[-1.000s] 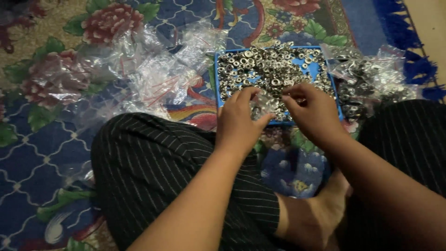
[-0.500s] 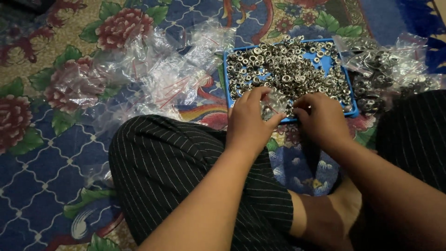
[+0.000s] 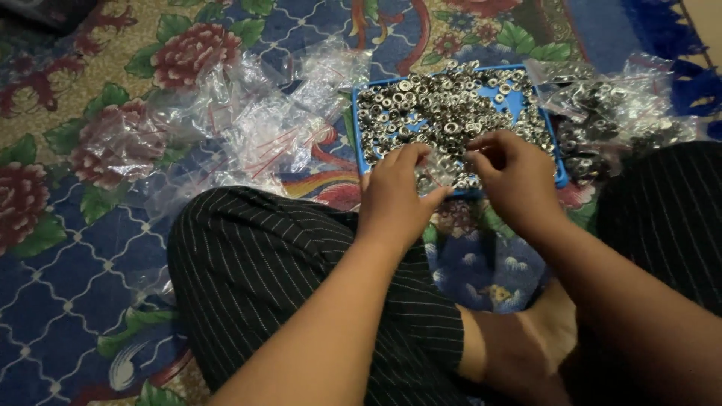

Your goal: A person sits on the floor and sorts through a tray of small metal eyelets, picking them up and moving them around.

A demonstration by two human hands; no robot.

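Note:
A blue tray [image 3: 355, 124] lies on the carpet, heaped with several small silver metal rings [image 3: 444, 105]. My left hand [image 3: 395, 197] and my right hand [image 3: 513, 177] meet at the tray's near edge. Between them they hold a small clear plastic bag [image 3: 440, 169] that seems to have rings in it. The left fingers pinch the bag's left side, the right fingers grip its top right. How full the bag is stays hidden behind the fingers.
A pile of empty clear plastic bags [image 3: 241, 128] spreads left of the tray. Filled bags of rings [image 3: 617, 120] lie to its right. My crossed legs in black pinstriped trousers [image 3: 286, 278] and a bare foot [image 3: 519, 346] fill the foreground on a flowered carpet [image 3: 90, 248].
The view has shifted a little; both hands stay at the tray's near edge, and the fingers have worked at the small bag between them.

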